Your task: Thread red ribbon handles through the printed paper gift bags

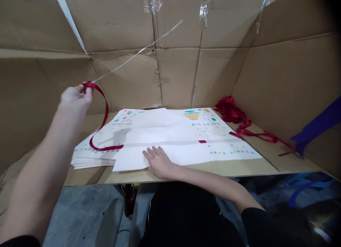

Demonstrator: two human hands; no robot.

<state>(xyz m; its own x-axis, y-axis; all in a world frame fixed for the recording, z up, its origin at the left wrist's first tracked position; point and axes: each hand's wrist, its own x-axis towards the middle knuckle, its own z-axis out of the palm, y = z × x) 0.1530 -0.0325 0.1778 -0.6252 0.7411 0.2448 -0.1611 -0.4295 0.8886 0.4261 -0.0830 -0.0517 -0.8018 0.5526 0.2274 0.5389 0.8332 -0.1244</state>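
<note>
Paper (pixel 213 130) reads "HAPPY BIR"; left hand (pixel 77 97) pinches red ribbon (pixel 107 110).

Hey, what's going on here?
Someone's raised left hand holds a red ribbon, which curves down to a white sheet; a thin pale strand extends from that hand. Their right hand rests on the sheet's near edge. Colourfully printed paper shows on both sides, and a ribbon heap lies to the right.

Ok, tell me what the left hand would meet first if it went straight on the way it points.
Probably the back cardboard wall, ahead of the left hand and the red ribbon it holds; the depth is unclear from this one view.
</note>
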